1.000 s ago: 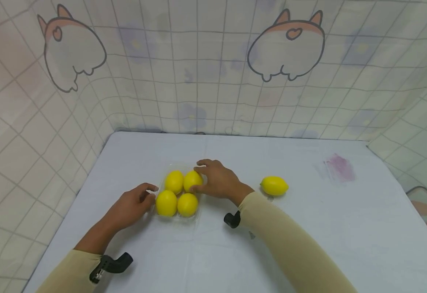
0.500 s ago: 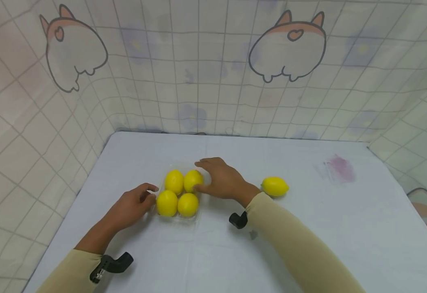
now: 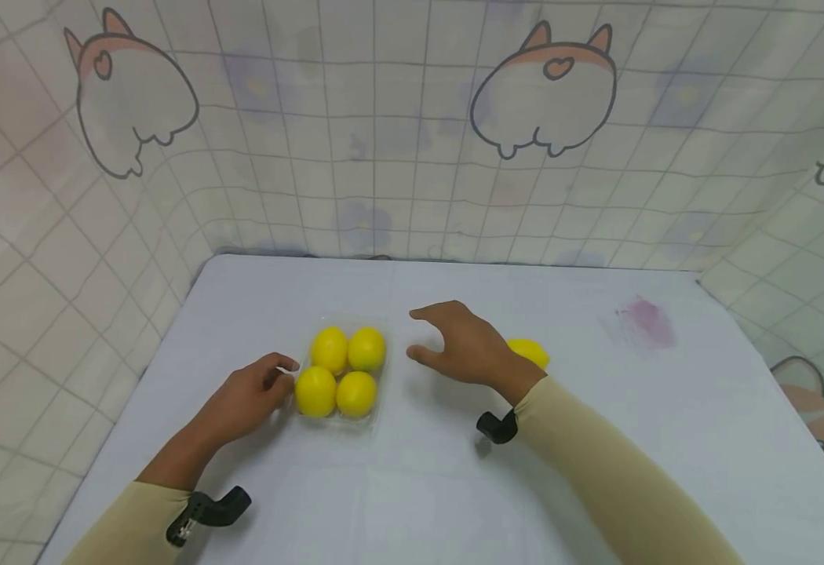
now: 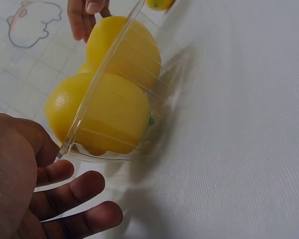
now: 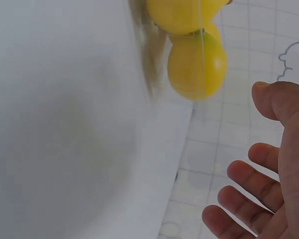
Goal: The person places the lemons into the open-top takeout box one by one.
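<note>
A clear plastic box (image 3: 355, 424) stands left of the table's middle with several yellow lemons (image 3: 315, 391) inside. In the left wrist view, my left hand (image 4: 20, 179) pinches the box's rim between thumb and forefinger, its other fingers loosely bent. My right hand (image 3: 464, 345) hovers to the right of the box with fingers spread and holds nothing. In the right wrist view its palm and fingertips (image 5: 239, 174) are bare. Another lemon (image 3: 530, 351) lies on the table beyond my right wrist, which partly hides it.
The white tabletop (image 3: 412, 502) carries a pinkish stain (image 3: 647, 322) at the back right. A tiled-pattern curtain (image 3: 355, 157) with cartoon animals rises behind the table and along both sides.
My right hand has let go of a lemon in the box and moved right, now partly covering the loose lemon. The left hand stays at the box.
</note>
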The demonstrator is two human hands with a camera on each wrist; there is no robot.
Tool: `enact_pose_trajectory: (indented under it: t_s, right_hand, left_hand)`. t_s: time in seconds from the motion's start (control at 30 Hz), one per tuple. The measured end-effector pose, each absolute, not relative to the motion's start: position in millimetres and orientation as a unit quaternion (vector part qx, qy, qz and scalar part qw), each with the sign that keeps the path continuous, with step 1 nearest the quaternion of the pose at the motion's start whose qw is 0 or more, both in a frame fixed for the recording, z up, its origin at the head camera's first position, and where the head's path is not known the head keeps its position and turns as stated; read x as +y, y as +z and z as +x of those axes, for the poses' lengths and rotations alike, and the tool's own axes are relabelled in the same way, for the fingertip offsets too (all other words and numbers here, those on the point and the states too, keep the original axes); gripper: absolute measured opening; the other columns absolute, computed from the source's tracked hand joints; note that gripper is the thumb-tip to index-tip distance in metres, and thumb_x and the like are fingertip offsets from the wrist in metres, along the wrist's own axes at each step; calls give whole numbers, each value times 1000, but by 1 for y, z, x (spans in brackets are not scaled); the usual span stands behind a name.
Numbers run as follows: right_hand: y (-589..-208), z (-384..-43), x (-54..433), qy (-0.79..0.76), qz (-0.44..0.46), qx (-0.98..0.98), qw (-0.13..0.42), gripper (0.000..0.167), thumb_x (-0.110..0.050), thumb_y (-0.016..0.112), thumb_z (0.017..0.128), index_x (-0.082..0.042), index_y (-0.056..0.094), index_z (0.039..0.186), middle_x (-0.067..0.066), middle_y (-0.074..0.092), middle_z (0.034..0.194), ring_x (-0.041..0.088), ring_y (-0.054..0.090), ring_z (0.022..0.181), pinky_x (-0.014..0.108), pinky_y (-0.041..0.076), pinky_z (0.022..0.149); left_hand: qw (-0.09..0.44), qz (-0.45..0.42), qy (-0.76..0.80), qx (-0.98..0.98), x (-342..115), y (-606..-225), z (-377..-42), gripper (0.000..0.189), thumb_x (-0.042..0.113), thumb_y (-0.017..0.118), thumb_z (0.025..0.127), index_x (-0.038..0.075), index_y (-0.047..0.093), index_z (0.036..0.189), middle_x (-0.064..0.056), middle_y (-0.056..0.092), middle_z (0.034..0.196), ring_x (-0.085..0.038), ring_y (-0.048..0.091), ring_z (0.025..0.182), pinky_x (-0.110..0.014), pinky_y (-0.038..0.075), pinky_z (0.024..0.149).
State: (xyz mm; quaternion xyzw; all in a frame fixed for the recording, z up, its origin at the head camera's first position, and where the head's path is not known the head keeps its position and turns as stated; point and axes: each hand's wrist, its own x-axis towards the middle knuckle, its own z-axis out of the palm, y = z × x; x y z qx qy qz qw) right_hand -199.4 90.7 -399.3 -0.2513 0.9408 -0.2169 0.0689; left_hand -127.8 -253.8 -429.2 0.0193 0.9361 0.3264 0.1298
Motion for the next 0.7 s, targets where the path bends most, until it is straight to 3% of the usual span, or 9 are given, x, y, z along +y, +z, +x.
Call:
enact_pose_trajectory:
  t_s: [0.37, 0.7]
  right_hand:
    - [-399, -192, 133, -232, -224, 946, 44, 60, -47, 68, 96, -19, 56, 147, 1, 53, 148, 24, 43, 141, 47, 39, 111]
    - [-396, -186, 167, -248, -196, 948, 42, 61, -46, 69, 95, -18, 56, 147, 3, 52, 149, 27, 41, 142, 51, 37, 111]
  left_hand:
    - [121, 21, 322, 939, -253, -430, -126, 29, 24, 50, 104, 10, 60, 127, -5, 69, 104, -21, 58, 83, -35, 50, 70]
    - [113, 17, 317, 942, -254, -431, -123, 27, 27, 53, 104, 11, 61, 125, -7, 69, 113, -21, 60, 88, -36, 53, 74]
